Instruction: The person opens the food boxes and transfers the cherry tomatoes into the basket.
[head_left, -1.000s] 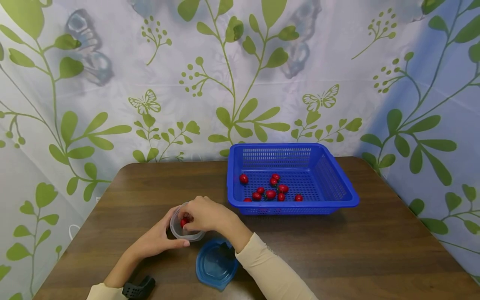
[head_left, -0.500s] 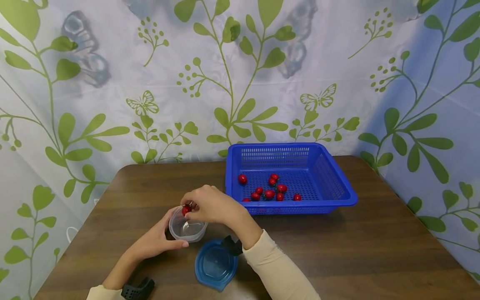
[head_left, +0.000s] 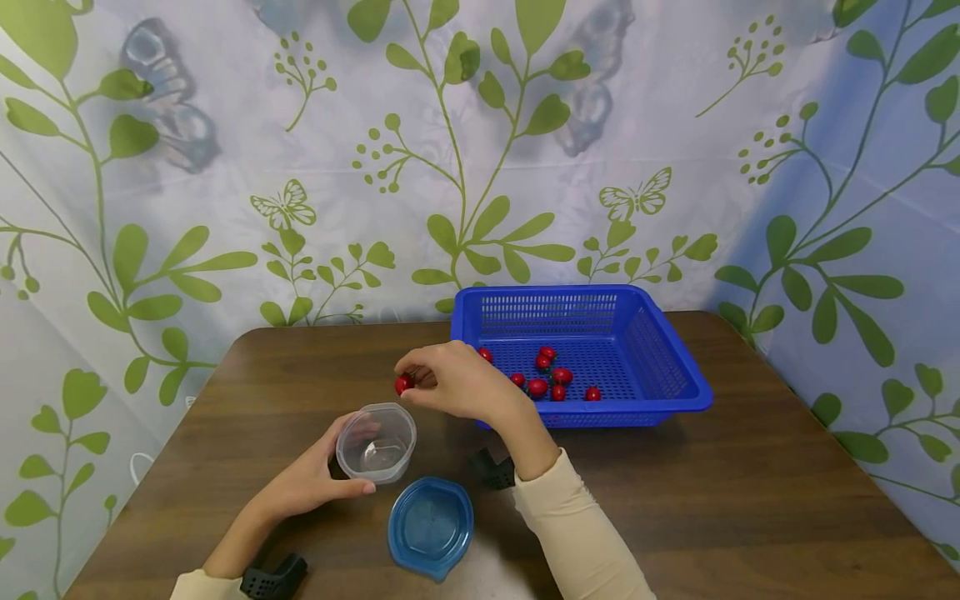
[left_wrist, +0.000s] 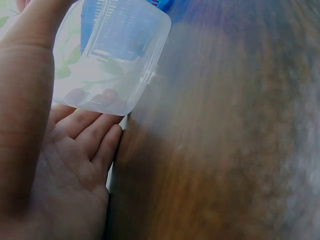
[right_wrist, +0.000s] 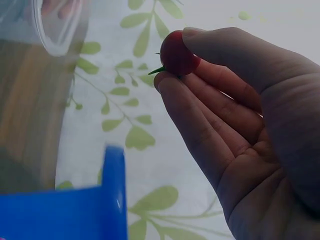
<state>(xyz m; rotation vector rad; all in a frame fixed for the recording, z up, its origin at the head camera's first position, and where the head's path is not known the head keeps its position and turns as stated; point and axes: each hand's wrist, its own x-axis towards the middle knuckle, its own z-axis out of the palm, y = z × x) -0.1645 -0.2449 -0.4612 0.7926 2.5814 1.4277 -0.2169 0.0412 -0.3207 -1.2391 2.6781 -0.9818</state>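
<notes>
Between the thumb and fingertips of my right hand (head_left: 465, 385) a red cherry tomato (head_left: 403, 384) is pinched, held in the air beyond the clear plastic container (head_left: 384, 458). A green stem sticks out of this tomato (right_wrist: 179, 54) in the right wrist view. My left hand (head_left: 311, 482) holds the container upright on the table, thumb on the near side and fingers around the far left side. In the left wrist view the fingers touch the see-through container wall (left_wrist: 117, 65). The container's bare bottom shows from above. A blue lid (head_left: 431, 527) lies just in front of it.
A blue perforated basket (head_left: 600, 407) stands at the back right, with several red cherry tomatoes (head_left: 537, 387) inside. My right forearm hides part of its front left. Behind the wooden table (head_left: 720, 492) hangs a leaf-patterned cloth (head_left: 480, 150).
My right hand has lifted the tomato up out of the container and moved it right and away, toward the basket. The left hand keeps its place on the container.
</notes>
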